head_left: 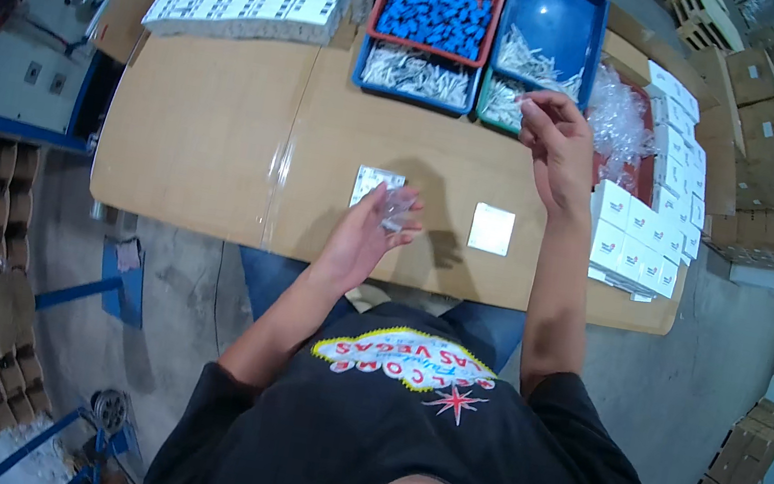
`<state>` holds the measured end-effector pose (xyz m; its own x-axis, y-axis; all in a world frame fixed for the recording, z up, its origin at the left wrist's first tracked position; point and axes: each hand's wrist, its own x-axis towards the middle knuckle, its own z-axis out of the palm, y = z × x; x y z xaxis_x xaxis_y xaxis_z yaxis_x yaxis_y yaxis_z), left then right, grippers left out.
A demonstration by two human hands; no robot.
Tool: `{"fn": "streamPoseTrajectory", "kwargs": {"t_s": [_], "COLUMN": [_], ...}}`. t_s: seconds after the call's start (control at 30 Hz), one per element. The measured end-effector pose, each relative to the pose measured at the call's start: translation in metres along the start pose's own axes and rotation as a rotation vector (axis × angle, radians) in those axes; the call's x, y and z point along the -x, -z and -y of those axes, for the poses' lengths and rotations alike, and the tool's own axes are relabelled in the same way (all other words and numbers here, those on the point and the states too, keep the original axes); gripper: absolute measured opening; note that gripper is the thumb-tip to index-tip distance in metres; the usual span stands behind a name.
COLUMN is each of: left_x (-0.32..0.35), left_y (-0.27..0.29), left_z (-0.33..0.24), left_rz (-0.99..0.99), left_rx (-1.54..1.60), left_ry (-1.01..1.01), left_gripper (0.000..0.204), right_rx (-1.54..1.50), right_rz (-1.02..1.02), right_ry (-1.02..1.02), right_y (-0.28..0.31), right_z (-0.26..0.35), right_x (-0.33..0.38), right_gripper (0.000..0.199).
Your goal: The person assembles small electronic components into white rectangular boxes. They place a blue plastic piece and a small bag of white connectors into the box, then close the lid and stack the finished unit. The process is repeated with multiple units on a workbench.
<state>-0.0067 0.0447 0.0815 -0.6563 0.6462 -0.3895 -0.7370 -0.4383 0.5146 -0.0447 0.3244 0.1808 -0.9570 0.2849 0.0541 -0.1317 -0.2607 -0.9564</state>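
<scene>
Your left hand [364, 228] holds a clear plastic piece [397, 209] in its loosely curled fingers, over the near part of the cardboard work surface [202, 132]. The plastic is thin-looking, see-through and colourless, with pale glints along its creases and edges; it looks like a small bag or wrapper, though your fingers cover part of it and its exact shape cannot be told. Just beyond it, partly hidden by your hand, lies a white printed piece [372, 179] with small grey markings. To the right, well apart from that hand, a plain white square [491, 229] lies flat, pale and slightly shiny.

Your right hand [559, 148] is raised near the green tray [480, 105], its thumb and forefinger brought close together in a narrow pinch; you cannot tell from here whether anything small sits between the tips. The green tray holds slim whitish pieces. Beyond it stands a blue tray [556, 5] with similar pieces, and to its left a red tray [378, 3] full of bright blue pieces. Crumpled clear plastic [619, 117] heaps up beside your right wrist, next to stacked white boxes [636, 236].
</scene>
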Motion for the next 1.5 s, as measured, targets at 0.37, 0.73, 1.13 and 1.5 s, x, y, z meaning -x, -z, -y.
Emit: {"fn": "streamPoseTrajectory", "kwargs": {"t_s": [0.37,0.73,1.13,1.5], "left_x": [0.023,0.032,0.024,0.025], "left_y": [-0.049,-0.041,-0.023,-0.012], "left_z": [-0.019,-0.013,-0.001,0.006], "left_rz": [0.131,0.074,0.043,-0.081], "left_rx": [0.004,0.029,0.008,-0.109], "left_ry": [-0.053,-0.083,-0.113,0.009], "left_gripper": [0.056,0.041,0.040,0.053], "right_rx": [0.459,0.891,0.608,1.148], "right_rz": [0.251,0.816,0.849,-0.089], "right_ry": [0.029,0.217,-0.132,0.062], "right_y": [-0.053,-0.072,-0.069,0.126], "right_z": [0.011,0.020,-0.013,-0.129], "right_x": [0.068,0.058,0.062,-0.051], "right_gripper": [0.015,0.017,0.035,0.022]}}
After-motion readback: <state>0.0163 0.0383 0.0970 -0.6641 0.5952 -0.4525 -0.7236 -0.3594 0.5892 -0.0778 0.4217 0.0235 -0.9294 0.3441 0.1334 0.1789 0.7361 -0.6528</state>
